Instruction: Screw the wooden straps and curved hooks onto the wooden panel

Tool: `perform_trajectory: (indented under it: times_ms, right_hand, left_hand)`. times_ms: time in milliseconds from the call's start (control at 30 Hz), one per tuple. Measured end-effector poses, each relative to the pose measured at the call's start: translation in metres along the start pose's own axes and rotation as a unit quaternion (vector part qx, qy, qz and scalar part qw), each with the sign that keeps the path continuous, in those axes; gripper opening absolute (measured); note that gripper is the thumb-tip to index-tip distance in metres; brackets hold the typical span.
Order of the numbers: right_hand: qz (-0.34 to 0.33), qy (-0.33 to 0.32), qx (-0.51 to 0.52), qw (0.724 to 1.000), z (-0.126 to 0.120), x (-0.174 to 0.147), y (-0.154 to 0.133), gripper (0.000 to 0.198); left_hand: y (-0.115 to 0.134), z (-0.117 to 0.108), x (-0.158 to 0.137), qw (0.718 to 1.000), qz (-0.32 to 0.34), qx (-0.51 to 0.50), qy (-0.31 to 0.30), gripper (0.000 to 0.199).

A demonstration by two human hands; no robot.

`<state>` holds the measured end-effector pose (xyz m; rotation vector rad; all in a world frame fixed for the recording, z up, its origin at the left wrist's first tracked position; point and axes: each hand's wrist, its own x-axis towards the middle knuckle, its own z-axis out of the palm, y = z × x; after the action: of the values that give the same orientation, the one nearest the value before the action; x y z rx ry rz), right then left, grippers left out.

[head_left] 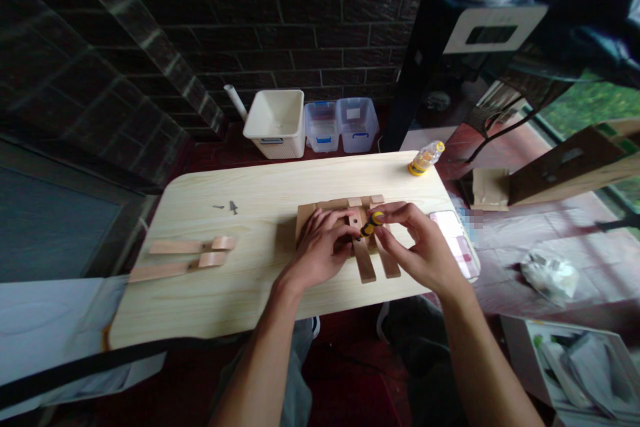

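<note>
My right hand (415, 240) pinches a short yellow-and-black screwdriver (372, 223) by its handle, tilted with the tip down at a wooden strip (367, 268). Curled over the wooden block (306, 213), my left hand (323, 243) grips it, its index finger and thumb close to the screwdriver's tip. Any screw under the tip is too small to make out. Dark holes show in the strip. A second wooden strip (391, 265) lies alongside, partly under my right hand. Both strips cross the block and stick out toward me.
Two wooden strips with curved pieces (215, 258) lie on the table (240, 313) at left, near small dark screws (233, 207). A clear bottle (426, 159) and a phone (454, 240) sit at right. Behind stand a cream bin (275, 117) and clear plastic boxes (356, 125).
</note>
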<state>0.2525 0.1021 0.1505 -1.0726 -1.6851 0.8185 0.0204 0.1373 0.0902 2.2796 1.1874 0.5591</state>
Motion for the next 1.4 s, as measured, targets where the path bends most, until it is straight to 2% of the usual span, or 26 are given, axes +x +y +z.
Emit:
perform_trajectory:
  times_ms: [300,600,900,1100,1400]
  right_hand:
    - [-0.018,-0.003,-0.024,1.0,0.0,0.0,-0.005,0.017]
    - [-0.017,0.002,-0.02,1.0,0.002,0.003,-0.003,0.012]
    - [0.008,0.008,0.01,1.0,0.005,-0.001,-0.001,0.006]
    - [0.003,0.016,0.018,1.0,0.007,-0.001,0.002,0.008]
    - [0.016,0.037,0.053,0.998,0.01,-0.003,0.01,0.008]
  left_hand:
    - [0.002,-0.002,0.001,1.0,0.001,-0.008,0.001,0.027]
    - [0.0,0.0,-0.001,1.0,0.01,-0.01,0.011,0.029]
    - [0.002,-0.002,0.0,1.0,0.003,-0.012,0.009,0.027]
    - [0.004,-0.003,0.0,1.0,-0.002,-0.007,0.0,0.035]
    - [0.004,0.001,0.001,1.0,0.008,-0.001,0.026,0.031]
